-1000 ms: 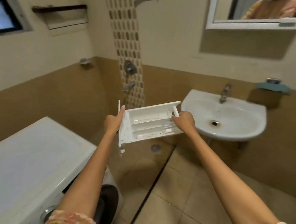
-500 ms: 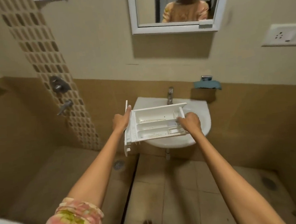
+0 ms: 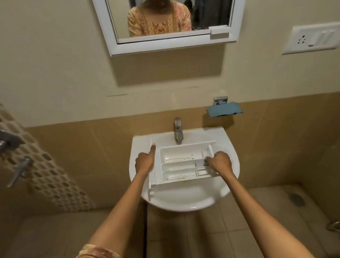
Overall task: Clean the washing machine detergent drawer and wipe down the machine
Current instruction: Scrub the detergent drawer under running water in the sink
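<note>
Grip is two-handed: the left hand (image 3: 145, 164) clasps the front panel of the one detergent drawer (image 3: 180, 165), forefinger straight along its edge, and the right hand (image 3: 219, 163) has fingers curled over the rear wall, holding it level just above the one white sink (image 3: 180, 202). Judged light, rigid moulded plastic, likely slick once wet, the drawer is best taken at both ends as here, not by its thin dividers; three long compartments show, speckled with residue. One tap (image 3: 178, 131) stands behind.

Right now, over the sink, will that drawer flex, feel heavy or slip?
Probably stiff: the drawer shows no sag held only at its ends by the left hand and right hand. Likely light: thin hollow plastic. Its smooth walls may get slippery under the tap.
</note>
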